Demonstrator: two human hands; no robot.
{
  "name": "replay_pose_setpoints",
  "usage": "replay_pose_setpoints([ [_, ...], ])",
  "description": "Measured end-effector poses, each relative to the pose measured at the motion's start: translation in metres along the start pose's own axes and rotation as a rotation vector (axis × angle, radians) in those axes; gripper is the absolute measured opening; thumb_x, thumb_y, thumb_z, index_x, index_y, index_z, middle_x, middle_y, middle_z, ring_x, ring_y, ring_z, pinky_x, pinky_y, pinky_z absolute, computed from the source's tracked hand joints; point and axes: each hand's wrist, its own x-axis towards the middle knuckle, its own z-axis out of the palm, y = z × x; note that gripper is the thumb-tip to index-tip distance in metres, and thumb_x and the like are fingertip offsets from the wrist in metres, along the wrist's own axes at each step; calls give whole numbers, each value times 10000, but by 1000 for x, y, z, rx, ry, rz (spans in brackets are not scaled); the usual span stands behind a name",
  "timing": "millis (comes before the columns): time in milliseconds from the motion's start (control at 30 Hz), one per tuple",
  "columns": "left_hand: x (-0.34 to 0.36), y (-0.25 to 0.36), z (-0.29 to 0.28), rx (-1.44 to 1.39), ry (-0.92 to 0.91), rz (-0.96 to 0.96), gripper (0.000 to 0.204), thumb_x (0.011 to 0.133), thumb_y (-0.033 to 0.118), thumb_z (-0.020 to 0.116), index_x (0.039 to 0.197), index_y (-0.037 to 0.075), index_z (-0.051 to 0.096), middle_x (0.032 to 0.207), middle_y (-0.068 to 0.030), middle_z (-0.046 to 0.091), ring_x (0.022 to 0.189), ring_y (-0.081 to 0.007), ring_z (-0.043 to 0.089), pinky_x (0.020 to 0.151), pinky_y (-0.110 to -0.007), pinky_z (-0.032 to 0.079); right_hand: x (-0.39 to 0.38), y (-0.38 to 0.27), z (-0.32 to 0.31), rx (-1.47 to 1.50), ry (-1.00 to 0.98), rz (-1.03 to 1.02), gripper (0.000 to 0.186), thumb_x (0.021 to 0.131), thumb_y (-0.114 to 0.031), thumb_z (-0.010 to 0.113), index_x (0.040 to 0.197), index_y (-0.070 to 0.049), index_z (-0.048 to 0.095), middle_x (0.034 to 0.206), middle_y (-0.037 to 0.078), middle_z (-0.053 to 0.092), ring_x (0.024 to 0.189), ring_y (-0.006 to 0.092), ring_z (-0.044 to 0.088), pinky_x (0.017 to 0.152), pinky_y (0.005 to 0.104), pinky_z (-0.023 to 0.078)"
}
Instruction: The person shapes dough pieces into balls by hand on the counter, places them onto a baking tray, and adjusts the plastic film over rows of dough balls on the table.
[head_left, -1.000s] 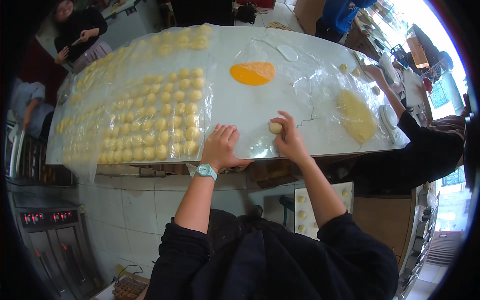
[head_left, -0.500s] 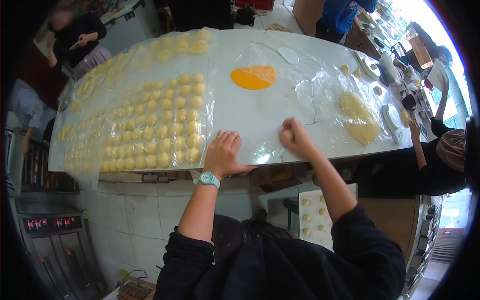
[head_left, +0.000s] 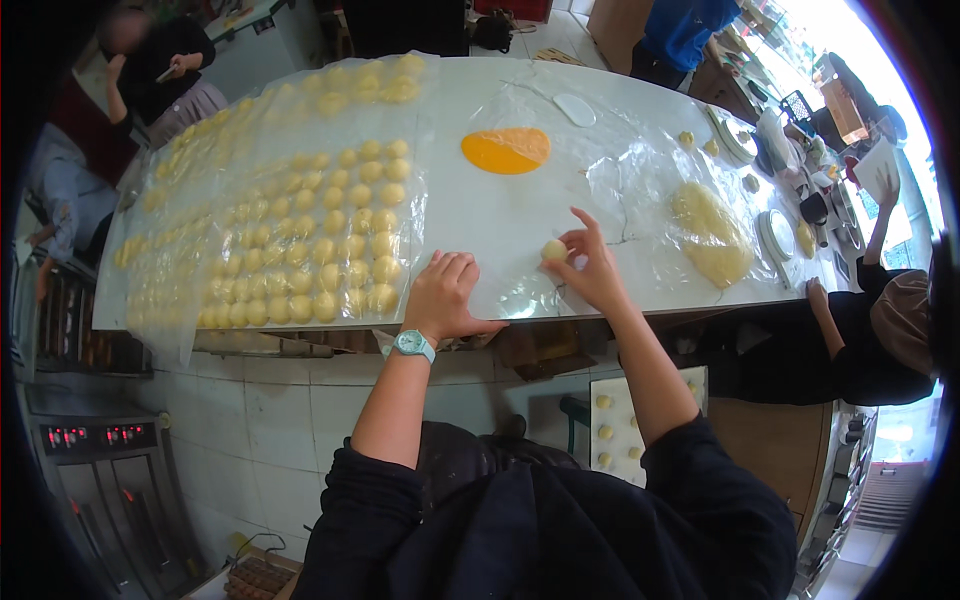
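Observation:
My left hand [head_left: 448, 295], a pale turquoise watch on its wrist, rests on the near edge of the white table [head_left: 470, 215], thumb out and fingers lying on the surface. My right hand [head_left: 592, 265] pinches a small pale dough ball [head_left: 553, 250] over the table, index finger raised. To the left, rows of yellow dough balls [head_left: 334, 222] lie under clear plastic sheeting. Beyond my hands sit an orange oval scraper [head_left: 505, 150] and a white one [head_left: 575, 110]. On the right a flattened yellow dough mass [head_left: 712, 235] lies in plastic.
White scales [head_left: 775, 238] stand at the right end. Co-workers are at the right [head_left: 820, 345], upper left [head_left: 160, 80], far left [head_left: 65, 190] and back [head_left: 670, 35]. Below the table are a tray of dough balls [head_left: 612, 415] and, at left, a metal appliance [head_left: 105, 470].
My right hand moved right with fingers curled around the ball, then back left, now showing it. My left hand stayed put. The right-hand co-worker's arm withdrew toward the table edge.

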Motion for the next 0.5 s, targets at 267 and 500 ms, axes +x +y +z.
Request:
replay_pose_setpoints([
  [267, -11, -7, 0, 17, -45, -34, 816, 517, 661, 719, 974, -1, 577, 1050, -111, 571, 1016, -277, 551, 982, -472, 400, 4, 3, 38, 204, -212, -36, 365, 808, -103, 618, 1138, -61, 469, 855, 82, 568, 803, 202, 576, 761, 300, 459],
  [500, 3, 1, 3, -37, -38, -14, 804, 508, 652, 726, 964, 8, 574, 1041, -107, 570, 1004, -275, 553, 978, -472, 403, 48, 19, 13, -422, 82, -234, 226, 817, -83, 565, 1030, -46, 495, 894, 127, 570, 887, 306, 556, 818, 376, 444],
])
